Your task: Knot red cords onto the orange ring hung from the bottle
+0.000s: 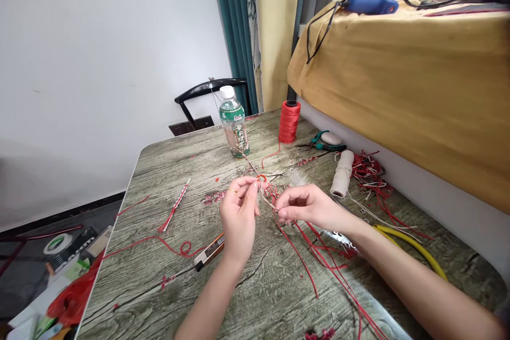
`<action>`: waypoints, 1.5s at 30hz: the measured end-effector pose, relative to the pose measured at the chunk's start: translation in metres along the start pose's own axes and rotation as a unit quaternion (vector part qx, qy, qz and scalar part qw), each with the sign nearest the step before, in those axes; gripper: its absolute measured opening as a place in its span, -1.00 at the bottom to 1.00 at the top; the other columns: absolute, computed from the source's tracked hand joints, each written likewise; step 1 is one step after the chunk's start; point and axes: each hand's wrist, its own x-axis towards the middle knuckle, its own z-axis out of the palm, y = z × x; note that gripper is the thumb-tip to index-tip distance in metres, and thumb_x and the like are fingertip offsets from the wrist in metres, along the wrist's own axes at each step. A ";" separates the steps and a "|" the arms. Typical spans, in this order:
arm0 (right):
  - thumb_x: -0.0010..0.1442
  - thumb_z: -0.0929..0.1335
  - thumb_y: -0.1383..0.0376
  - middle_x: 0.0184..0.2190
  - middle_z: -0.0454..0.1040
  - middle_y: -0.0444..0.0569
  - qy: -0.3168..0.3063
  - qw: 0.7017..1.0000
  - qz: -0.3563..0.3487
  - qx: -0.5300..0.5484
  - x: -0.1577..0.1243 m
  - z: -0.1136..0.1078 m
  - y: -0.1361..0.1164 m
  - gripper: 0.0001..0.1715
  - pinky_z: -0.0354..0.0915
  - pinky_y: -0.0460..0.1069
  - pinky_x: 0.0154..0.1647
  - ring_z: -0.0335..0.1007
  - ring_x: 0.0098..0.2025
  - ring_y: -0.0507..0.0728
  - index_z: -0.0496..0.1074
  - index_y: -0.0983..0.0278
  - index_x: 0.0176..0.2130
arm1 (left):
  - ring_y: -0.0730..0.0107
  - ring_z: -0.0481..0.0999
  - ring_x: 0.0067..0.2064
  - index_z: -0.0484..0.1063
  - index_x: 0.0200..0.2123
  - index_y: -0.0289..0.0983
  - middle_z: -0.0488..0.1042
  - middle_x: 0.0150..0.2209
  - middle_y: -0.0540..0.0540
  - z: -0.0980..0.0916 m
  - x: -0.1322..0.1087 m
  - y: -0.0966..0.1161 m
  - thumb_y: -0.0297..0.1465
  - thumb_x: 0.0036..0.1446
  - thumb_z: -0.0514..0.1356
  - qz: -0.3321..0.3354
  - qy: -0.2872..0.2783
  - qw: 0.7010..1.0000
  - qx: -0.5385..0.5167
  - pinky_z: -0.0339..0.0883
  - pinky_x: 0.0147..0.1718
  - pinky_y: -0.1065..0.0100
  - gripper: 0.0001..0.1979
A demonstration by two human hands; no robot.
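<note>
My left hand (pixel 240 218) is closed in a pinch, thumb against fingers, on a pale cord (pixel 266 200) just below a small orange-red loop (pixel 261 177). To its right, my right hand (pixel 305 204) pinches the lower part of this cord between thumb and fingertips. A thin twisted strand (pixel 251 163) runs from the loop up toward a green-labelled drink bottle (pixel 234 122). Long red cords (pixel 297 252) hang from around the hands and trail over the table to the lower right. The exact knotting between the fingers is too small to make out.
On the wood-grain table (pixel 159 281) lie a box cutter (pixel 210 251), a red-and-white braided piece (pixel 176 204), a red thread spool (pixel 289 123), a white cord spool (pixel 342 174), pliers (pixel 321 142), tangled scraps (pixel 366 170) and a yellow tube (pixel 414 247). A black chair (pixel 213 84) stands behind.
</note>
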 end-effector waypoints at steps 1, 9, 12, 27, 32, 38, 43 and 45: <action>-0.02 0.35 0.23 -0.54 0.38 -0.14 -0.009 1.000 0.011 -0.008 -0.001 -0.003 0.000 -0.81 0.21 -0.12 -0.44 0.27 -0.50 -0.04 0.38 0.33 -0.43 | 0.68 0.18 -0.65 0.29 -0.34 -0.30 0.45 -0.36 -0.08 -0.001 0.003 -0.005 -0.36 0.02 0.09 -0.015 0.014 1.000 0.001 0.10 -0.67 0.55 -0.86; -0.05 0.35 0.28 -0.42 0.46 -0.04 -0.162 0.977 0.081 -0.111 -0.009 -0.022 -0.008 -0.83 0.21 -0.12 -0.43 0.33 -0.42 -0.01 0.40 0.35 -0.42 | 0.70 0.26 -0.68 0.35 -0.28 -0.32 0.41 -0.21 -0.13 -0.001 0.009 -0.043 -0.46 -0.07 0.11 -0.223 -0.046 0.973 0.042 0.21 -0.71 0.52 -0.79; -0.05 0.34 0.32 -0.44 0.47 -0.05 -0.202 0.967 0.099 -0.117 -0.010 -0.020 -0.010 -0.86 0.22 -0.14 -0.45 0.33 -0.46 -0.03 0.41 0.36 -0.41 | 0.67 0.29 -0.66 0.35 -0.24 -0.34 0.43 -0.26 -0.13 0.001 0.007 -0.045 -0.45 -0.05 0.11 -0.252 -0.048 0.966 0.003 0.24 -0.67 0.50 -0.76; -0.02 0.34 0.28 -0.49 0.45 -0.09 -0.247 0.954 0.114 -0.124 -0.008 -0.014 -0.003 -0.80 0.23 -0.16 -0.47 0.33 -0.50 -0.05 0.43 0.36 -0.35 | 0.64 0.24 -0.66 0.37 -0.28 -0.36 0.31 -0.62 0.08 0.005 0.011 -0.042 -0.36 -0.17 0.23 -0.272 -0.080 0.956 -0.070 0.17 -0.66 0.55 -0.68; 0.11 0.23 0.21 -0.51 0.40 -0.08 0.064 0.969 -0.001 -0.237 0.002 -0.020 0.005 -0.72 0.13 -0.15 -0.53 0.21 -0.53 -0.04 0.40 0.36 -0.41 | 0.64 0.22 -0.67 0.39 -0.29 -0.38 0.29 -0.66 0.09 0.004 0.012 -0.043 -0.37 -0.19 0.24 -0.277 -0.092 0.954 -0.069 0.12 -0.66 0.55 -0.68; -0.02 0.25 0.44 -0.46 0.38 -0.11 0.098 0.893 -0.061 -0.436 0.005 -0.021 0.014 -0.78 0.13 -0.11 -0.39 0.24 -0.45 -0.01 0.42 0.29 -0.34 | 0.64 0.19 -0.67 0.35 -0.25 -0.39 0.27 -0.68 0.11 0.006 0.013 -0.043 -0.33 -0.19 0.24 -0.287 -0.081 0.953 -0.057 0.09 -0.66 0.54 -0.61; 0.08 0.22 0.36 -0.44 0.42 -0.09 0.080 0.893 -0.048 -0.441 0.005 -0.021 0.013 -0.79 0.13 -0.11 -0.38 0.27 -0.42 0.00 0.43 0.29 -0.36 | 0.66 0.16 -0.68 0.33 -0.21 -0.40 0.31 -0.66 0.10 0.008 0.014 -0.042 -0.38 -0.24 0.27 -0.297 -0.076 0.950 -0.056 0.06 -0.67 0.54 -0.56; 0.12 0.21 0.28 -0.47 0.42 -0.08 0.070 0.897 -0.043 -0.434 0.005 -0.022 0.014 -0.75 0.12 -0.11 -0.40 0.26 -0.44 0.01 0.43 0.31 -0.40 | 0.68 0.17 -0.67 0.35 -0.28 -0.39 0.37 -0.59 0.06 0.008 0.014 -0.041 -0.42 -0.27 0.28 -0.296 -0.086 0.949 -0.066 0.06 -0.67 0.55 -0.61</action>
